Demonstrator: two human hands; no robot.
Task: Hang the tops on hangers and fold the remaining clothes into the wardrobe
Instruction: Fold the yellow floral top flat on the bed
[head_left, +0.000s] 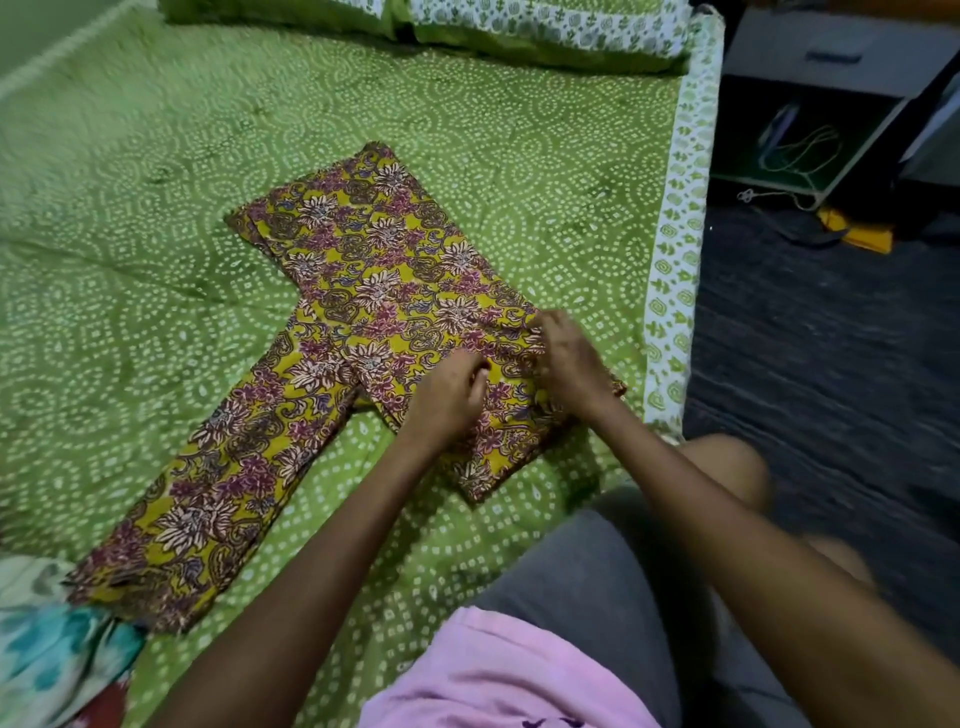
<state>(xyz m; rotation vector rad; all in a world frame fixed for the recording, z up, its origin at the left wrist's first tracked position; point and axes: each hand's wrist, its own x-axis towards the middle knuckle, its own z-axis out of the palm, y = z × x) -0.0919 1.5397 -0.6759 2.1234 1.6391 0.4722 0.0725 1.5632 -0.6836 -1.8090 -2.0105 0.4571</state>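
A pair of yellow floral-print trousers (363, 270) lies flat on the green dotted bedsheet (130, 208), one leg running toward the lower left, the other toward the upper middle. My left hand (449, 397) pinches the fabric near the waist end. Just to its right, my right hand (569, 358) grips the same end close to the bed's right edge. Both hands partly hide the waistband.
A crumpled garment in teal, white and red (47, 649) lies at the bed's lower left. Green patterned pillows (519, 26) line the far end. A dark floor (831, 338) runs right of the bed, with a grey cabinet (841, 57) and cables (800, 150).
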